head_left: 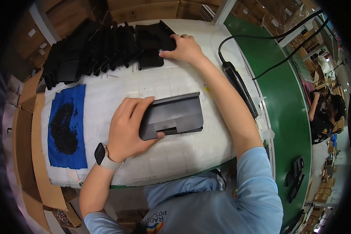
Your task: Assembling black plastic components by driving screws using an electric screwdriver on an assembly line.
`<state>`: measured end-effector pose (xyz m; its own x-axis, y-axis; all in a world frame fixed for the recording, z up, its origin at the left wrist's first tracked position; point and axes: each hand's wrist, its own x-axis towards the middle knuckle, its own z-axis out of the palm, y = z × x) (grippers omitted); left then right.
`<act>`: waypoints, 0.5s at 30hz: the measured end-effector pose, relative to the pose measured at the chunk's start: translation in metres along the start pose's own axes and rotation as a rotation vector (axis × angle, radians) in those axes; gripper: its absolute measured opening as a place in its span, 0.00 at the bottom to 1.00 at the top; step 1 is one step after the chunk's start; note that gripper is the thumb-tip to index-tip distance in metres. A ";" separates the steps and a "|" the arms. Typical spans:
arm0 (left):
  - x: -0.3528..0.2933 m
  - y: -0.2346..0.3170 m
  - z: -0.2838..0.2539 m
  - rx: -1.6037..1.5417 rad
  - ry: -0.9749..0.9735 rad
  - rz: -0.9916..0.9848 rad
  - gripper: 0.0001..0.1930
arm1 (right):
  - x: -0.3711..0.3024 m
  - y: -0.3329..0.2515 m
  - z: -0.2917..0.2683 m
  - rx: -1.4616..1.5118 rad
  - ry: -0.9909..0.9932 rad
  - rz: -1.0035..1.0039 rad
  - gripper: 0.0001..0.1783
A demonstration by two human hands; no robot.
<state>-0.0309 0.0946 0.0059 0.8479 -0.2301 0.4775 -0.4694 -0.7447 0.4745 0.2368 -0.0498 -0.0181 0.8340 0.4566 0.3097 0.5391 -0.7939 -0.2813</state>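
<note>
My left hand [130, 126] grips the left end of a dark grey folded panel [173, 115], thumb at its lower edge and fingers over the top edge. The panel lies on the white-covered table and has a notch along its near side. Farther off, my right hand [181, 47] reaches to the right end of a row of black parts [109, 46], its thumb and fingers around the edge of a black bent part [154, 39]. Whether that part is lifted I cannot tell. Several thin metal pins [112, 75] lie beside the row.
On the left, a blue cloth [84, 128] bears a heap of small black pieces [64, 128]. A black corded power screwdriver [240, 87] lies right of my right forearm. Beyond is a green surface [288, 113] with black parts [295, 179]. Cardboard boxes [23, 156] stand left; another person [327, 113] sits far right.
</note>
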 end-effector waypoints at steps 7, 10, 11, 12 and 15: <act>-0.003 -0.012 -0.010 0.040 0.111 -0.195 0.38 | 0.008 0.009 -0.009 0.350 -0.027 0.178 0.29; -0.004 -0.020 -0.011 0.022 0.084 -0.223 0.41 | -0.009 0.017 -0.026 0.781 -0.033 0.341 0.22; -0.004 -0.018 -0.012 0.028 0.092 -0.230 0.41 | -0.021 0.015 -0.035 0.948 -0.018 0.238 0.20; -0.005 -0.016 -0.011 0.004 0.093 -0.254 0.43 | -0.034 0.012 -0.041 1.114 -0.008 0.134 0.18; -0.009 -0.017 -0.005 -0.061 0.092 -0.298 0.47 | -0.081 0.012 -0.059 1.263 -0.023 -0.074 0.18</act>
<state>-0.0319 0.1126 -0.0023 0.9260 0.0523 0.3740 -0.2197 -0.7310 0.6460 0.1693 -0.1203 0.0073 0.7922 0.5001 0.3497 0.3104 0.1630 -0.9365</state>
